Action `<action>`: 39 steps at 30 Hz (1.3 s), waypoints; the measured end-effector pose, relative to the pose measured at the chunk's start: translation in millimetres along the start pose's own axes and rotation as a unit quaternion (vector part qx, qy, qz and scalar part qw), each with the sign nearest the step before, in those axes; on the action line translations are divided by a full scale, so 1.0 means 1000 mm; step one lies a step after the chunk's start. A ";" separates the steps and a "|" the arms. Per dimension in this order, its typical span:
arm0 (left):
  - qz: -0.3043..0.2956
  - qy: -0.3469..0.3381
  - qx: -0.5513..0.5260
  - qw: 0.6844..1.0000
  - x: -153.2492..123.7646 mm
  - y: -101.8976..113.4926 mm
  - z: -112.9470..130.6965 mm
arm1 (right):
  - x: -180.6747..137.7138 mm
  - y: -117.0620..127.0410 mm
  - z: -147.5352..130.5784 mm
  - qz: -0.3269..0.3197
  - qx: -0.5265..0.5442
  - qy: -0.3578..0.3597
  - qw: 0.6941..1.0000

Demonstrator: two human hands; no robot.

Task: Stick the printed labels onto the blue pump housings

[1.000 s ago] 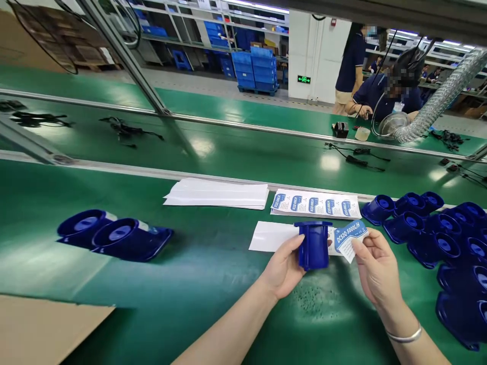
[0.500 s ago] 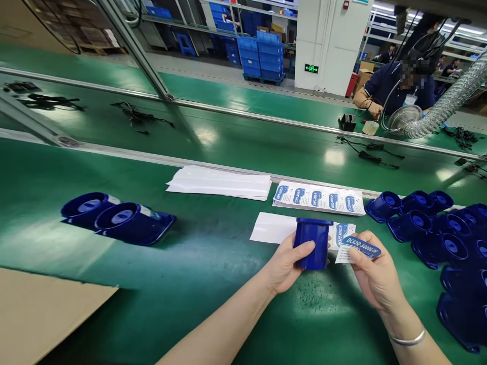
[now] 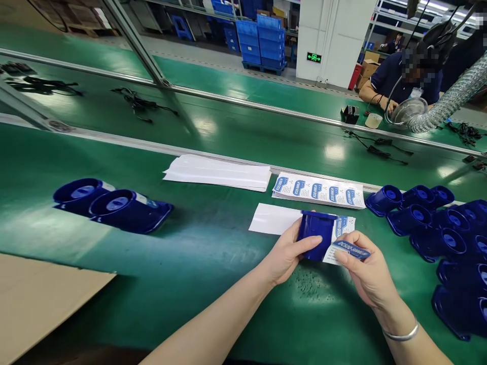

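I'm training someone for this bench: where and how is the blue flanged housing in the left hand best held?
Probably around its tubular body, coming from the left, as the left hand does. The rounded wall suits a wrapping grip, and the wider flange should help stop slipping. This leaves the right side accessible, where the right hand holds a blue-and-white label.

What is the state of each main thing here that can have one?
Left hand: closed around blue part
Blue part: held
Right hand: pinching label
Label: off its sheet, bent
Nearest sheet: partly covered, left end bare
White sheets: stacked, no print showing
Printed sheets: stacked, labels on
Two left parts: set down, labels visible
Right-side parts: grouped, no labels visible
Exit sign: lit
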State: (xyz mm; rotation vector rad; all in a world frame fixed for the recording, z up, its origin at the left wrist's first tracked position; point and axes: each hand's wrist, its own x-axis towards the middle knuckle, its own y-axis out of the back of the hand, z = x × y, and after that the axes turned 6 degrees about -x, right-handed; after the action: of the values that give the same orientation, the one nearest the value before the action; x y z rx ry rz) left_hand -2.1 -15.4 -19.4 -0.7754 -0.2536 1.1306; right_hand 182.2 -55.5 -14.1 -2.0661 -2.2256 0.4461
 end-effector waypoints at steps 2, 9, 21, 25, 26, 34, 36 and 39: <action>0.000 -0.015 0.011 1.000 0.000 -0.002 0.000 | 0.000 0.000 0.000 0.008 -0.003 -0.009 1.000; 0.006 -0.025 0.062 0.998 -0.001 -0.003 -0.005 | 0.002 -0.006 -0.001 0.030 -0.004 -0.041 0.999; 0.014 0.010 0.070 0.997 -0.004 -0.002 -0.005 | 0.003 -0.009 -0.001 0.031 -0.003 -0.054 0.998; 0.008 0.019 0.066 0.998 -0.005 -0.003 -0.003 | 0.003 -0.009 -0.003 0.034 -0.002 -0.055 0.998; 0.008 0.020 0.064 0.998 -0.005 -0.003 -0.002 | 0.003 -0.010 -0.003 0.034 -0.002 -0.056 0.998; 0.011 0.019 0.055 0.998 -0.004 -0.004 -0.003 | 0.003 -0.010 -0.002 0.043 0.000 -0.059 0.997; 0.012 0.022 0.055 0.998 -0.005 -0.003 -0.004 | 0.003 -0.009 -0.002 0.040 0.002 -0.059 0.997; 0.014 0.030 0.057 0.998 -0.006 -0.004 -0.003 | 0.002 -0.009 -0.002 0.036 0.002 -0.060 0.998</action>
State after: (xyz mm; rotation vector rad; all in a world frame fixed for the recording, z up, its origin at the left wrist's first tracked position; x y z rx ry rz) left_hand 0.1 -22.7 -18.2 -0.7110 -0.1278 1.1360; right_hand 174.0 -53.4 -10.4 -2.1775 -2.2165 0.5962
